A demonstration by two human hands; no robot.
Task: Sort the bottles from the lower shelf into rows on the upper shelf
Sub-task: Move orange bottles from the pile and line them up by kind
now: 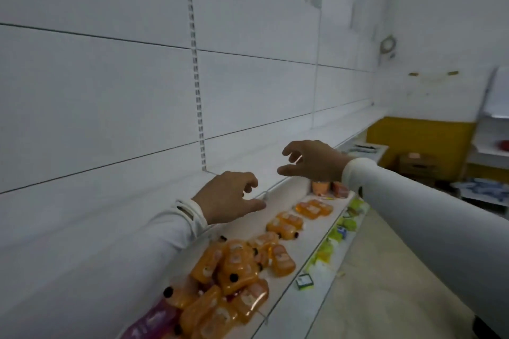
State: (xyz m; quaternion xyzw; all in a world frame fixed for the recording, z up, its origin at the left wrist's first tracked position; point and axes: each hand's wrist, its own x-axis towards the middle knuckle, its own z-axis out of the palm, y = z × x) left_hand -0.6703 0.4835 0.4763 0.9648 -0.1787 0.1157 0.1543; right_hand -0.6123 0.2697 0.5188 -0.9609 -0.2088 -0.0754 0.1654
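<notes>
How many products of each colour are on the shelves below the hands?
Orange bottles: at least 14 (the pile overlaps)
Purple pack: 1
Yellow-green packs: at least 4 (blurred)
Total: at least 19

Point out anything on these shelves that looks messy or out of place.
The orange bottles on the lower shelf lie flat in a jumbled heap, some overlapping, caps pointing different ways. A purple bottle sits alone among them at the near end. Both hands, left and right, hold nothing.
</notes>
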